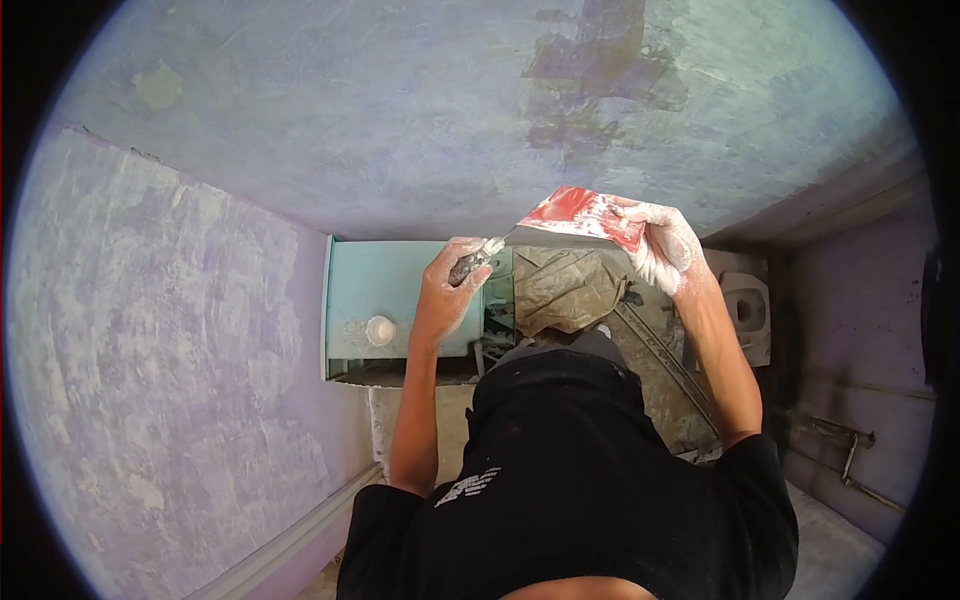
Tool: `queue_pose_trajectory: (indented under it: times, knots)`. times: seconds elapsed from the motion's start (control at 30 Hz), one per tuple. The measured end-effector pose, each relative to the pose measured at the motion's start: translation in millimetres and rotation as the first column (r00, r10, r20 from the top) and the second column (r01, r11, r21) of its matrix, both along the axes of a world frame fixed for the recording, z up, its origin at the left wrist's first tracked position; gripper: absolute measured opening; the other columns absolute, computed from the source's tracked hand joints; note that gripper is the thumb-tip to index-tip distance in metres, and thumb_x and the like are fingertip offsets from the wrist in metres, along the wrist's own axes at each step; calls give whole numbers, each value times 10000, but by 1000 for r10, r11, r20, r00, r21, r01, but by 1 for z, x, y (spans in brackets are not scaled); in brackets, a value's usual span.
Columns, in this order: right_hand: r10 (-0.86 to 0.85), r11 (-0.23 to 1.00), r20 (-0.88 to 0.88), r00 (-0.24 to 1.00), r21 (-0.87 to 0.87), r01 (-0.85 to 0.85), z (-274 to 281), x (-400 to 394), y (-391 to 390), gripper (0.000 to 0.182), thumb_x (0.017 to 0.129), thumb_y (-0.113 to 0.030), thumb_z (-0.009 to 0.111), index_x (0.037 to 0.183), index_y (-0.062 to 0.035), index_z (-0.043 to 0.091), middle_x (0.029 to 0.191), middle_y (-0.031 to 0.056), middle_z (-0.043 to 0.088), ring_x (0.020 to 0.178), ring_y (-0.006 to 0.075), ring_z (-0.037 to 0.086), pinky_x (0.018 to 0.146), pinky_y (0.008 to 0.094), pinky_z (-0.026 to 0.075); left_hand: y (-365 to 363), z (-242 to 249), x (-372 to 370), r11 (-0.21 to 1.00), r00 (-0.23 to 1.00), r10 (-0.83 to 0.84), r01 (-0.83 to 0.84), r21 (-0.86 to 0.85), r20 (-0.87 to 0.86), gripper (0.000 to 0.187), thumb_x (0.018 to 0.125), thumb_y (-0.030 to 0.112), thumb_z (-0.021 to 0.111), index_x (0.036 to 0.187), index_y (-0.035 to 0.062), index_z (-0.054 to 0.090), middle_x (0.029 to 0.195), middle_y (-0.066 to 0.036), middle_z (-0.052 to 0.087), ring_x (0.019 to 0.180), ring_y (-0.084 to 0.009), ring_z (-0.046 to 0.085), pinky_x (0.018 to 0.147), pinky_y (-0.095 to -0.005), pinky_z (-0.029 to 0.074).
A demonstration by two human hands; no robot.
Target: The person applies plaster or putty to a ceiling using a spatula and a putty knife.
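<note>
Left hand (pixel 443 292) gripping scraper (pixel 466 269), right hand (pixel 668 246) gripping red plate (pixel 578 211), shirt print (pixel 467 486) unreadable

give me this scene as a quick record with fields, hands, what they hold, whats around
left hand: gripping the handle of a scraper
right hand: white-smeared, holding a red sheet
red sheet: streaked white
scraper: beside the red sheet; contact unclear
teal surface: bears a small whitish round object
below hands: crumpled brown covering
wall ahead: darker patches

Soft light dims toward the right wall (pixel 860 310); fisheye edges bend into black.
</note>
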State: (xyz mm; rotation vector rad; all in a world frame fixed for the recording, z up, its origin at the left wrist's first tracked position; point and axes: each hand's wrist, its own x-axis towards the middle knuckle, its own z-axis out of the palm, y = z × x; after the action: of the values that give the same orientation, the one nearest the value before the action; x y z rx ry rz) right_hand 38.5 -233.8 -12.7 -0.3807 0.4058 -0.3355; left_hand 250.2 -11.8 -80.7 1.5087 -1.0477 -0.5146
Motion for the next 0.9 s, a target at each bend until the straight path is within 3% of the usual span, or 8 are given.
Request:
queue_pose_trajectory:
  times: [0.07, 0.2, 0.33, 0.4, 0.53, 0.63, 0.87, 0.9]
  knots:
    - [22, 999, 45, 999, 33, -23, -4, 0, -1, 441, 849, 87, 421, 1266, 197, 327, 1169, 325, 527, 1011, 315, 644, 883, 334, 582, 3, 3, 7, 999, 999, -33, 33, 21, -7, 274, 830, 20, 682, 1082, -10, 578, 1048, -54, 596, 910, -121, 539, 822, -252, 443]
    - [40, 999, 43, 998, 29, -41, -6, 2, 0, 445, 853, 87, 425, 1272, 195, 325, 1178, 322, 527, 1024, 321, 640, 877, 339, 585, 6, 10, 13, 996, 999, -50, 48, 70, 18, 289, 819, 2, 686, 1086, -12, 577, 1106, -73, 588, 963, -131, 546, 863, -257, 439]
    - [60, 998, 10, 998, -29, -60, -15, 4, -3, 450, 850, 85, 449, 1277, 176, 340, 1178, 296, 541, 1014, 302, 647, 874, 344, 587, 11, 10, 23, 996, 991, -59, 49, 80, 121, 280, 816, 4, 688, 1076, -9, 583, 1100, -86, 597, 972, -141, 554, 868, -261, 443]
    - [71, 997, 5, 997, -37, -70, -14, 4, -2, 445, 847, 83, 470, 1268, 165, 353, 1163, 278, 557, 988, 281, 660, 876, 343, 586, 16, 9, 29, 995, 988, -49, 36, 93, 143, 268, 831, 63, 683, 1080, 8, 602, 1088, -109, 619, 982, -216, 595, 896, -316, 453]
    - [140, 985, 8, 990, -101, -139, -14, 7, 0, 518, 846, 84, 447, 1346, 133, 322, 1255, 258, 527, 1082, 274, 625, 907, 362, 564, 27, 12, 41, 991, 980, -63, 40, 129, 187, 267, 837, 81, 681, 1082, 10, 604, 1086, -115, 619, 984, -234, 599, 899, -328, 452]
    - [148, 979, 9, 989, -144, -145, -23, 9, -3, 531, 848, 78, 469, 1360, 110, 333, 1265, 226, 537, 1095, 255, 619, 925, 357, 552, 36, 6, 46, 985, 922, -109, 51, 162, 371, 273, 833, 79, 681, 1086, 11, 603, 1073, -119, 625, 978, -245, 604, 888, -323, 458]
    - [-43, 933, -156, 987, -359, -17, -73, 34, -6, 529, 869, -5, 577, 1370, 8, 407, 1212, 131, 604, 1049, 210, 643, 927, 349, 545, 65, -56, 48, 976, 988, 144, -133, 174, -54, 244, 882, 98, 658, 1090, -2, 580, 963, -44, 581, 849, -112, 532, 772, -249, 441]
    - [-95, 933, -159, 983, -358, 32, -78, 40, -6, 437, 875, -26, 587, 1298, 5, 481, 1140, 110, 639, 1008, 189, 657, 884, 329, 565, 69, -63, 46, 969, 967, 216, -194, 154, -139, 248, 894, 101, 651, 1103, -5, 570, 951, -28, 566, 843, -88, 509, 763, -236, 430]
